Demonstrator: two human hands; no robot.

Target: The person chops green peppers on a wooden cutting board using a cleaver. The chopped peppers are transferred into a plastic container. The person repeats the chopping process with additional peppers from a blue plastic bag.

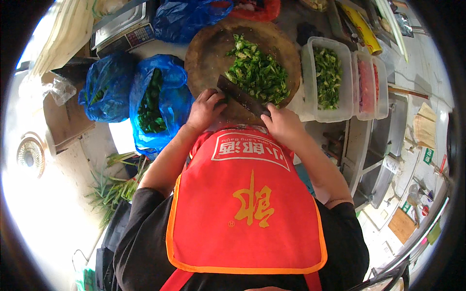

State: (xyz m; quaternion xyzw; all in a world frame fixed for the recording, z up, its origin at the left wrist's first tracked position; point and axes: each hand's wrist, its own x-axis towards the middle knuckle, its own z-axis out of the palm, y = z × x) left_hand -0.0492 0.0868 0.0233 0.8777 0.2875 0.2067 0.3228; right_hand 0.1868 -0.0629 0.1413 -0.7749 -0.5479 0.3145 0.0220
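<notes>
A round wooden chopping block lies before me, bearing a heap of chopped green peppers. My right hand grips a dark-bladed cleaver by its handle end, at the block's near right edge. The blade slants across the block to the left, along the near side of the heap. At the near left edge, my left hand has its fingers curled over a dark green pepper close to the blade tip. Most of that pepper is hidden under the fingers.
Left of the block stand an open blue plastic bag of green peppers and another blue bag. A digital scale sits behind them. On the right are a plastic tub of chopped peppers and smaller tubs with red contents.
</notes>
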